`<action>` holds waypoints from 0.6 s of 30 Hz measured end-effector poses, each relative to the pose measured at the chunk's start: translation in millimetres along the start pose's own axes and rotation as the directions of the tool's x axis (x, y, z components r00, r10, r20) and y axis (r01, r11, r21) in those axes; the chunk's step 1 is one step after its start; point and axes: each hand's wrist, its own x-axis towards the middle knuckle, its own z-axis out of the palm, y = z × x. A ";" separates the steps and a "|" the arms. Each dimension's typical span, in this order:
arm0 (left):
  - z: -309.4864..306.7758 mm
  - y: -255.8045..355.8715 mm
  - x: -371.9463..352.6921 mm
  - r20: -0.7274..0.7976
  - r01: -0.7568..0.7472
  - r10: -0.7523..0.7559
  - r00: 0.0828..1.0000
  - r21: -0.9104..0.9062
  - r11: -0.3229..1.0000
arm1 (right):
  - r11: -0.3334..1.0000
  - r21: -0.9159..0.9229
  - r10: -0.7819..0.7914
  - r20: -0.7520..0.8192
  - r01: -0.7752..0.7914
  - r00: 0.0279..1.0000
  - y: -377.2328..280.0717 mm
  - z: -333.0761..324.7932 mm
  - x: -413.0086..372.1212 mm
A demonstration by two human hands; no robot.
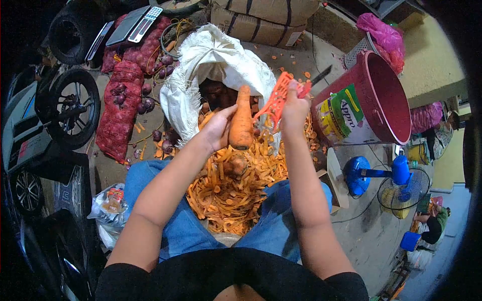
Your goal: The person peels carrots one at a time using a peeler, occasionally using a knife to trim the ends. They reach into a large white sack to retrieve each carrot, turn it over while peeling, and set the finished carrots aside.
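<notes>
A large orange carrot [241, 123] stands nearly upright in my left hand [219, 127], whose fingers are wrapped behind it. My right hand [295, 111] is closed round the red handle of a knife [321, 75], its dark blade pointing up and right. Orange-red netting [275, 103] hangs beside my right hand, close to the carrot; whether the hand holds it too is unclear. Below both hands lies a heap of carrot peelings [226, 193] between my knees. Behind the carrot an open white sack [188, 85] shows a dark inside.
Red net bags of onions [119, 113] lie at left, with a scale [128, 27] above them. A large pink bucket [369, 103] stands tilted at right, near a blue fan [359, 175]. Motorcycle wheels [74, 109] are at far left. Another person [434, 226] is at far right.
</notes>
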 end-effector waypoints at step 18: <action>5.7 -12.0 6.2 -0.115 0.089 -0.117 0.986 -0.225 0.970 | 0.984 -0.174 -0.028 0.076 0.041 0.997 10.7 14.7 -35.9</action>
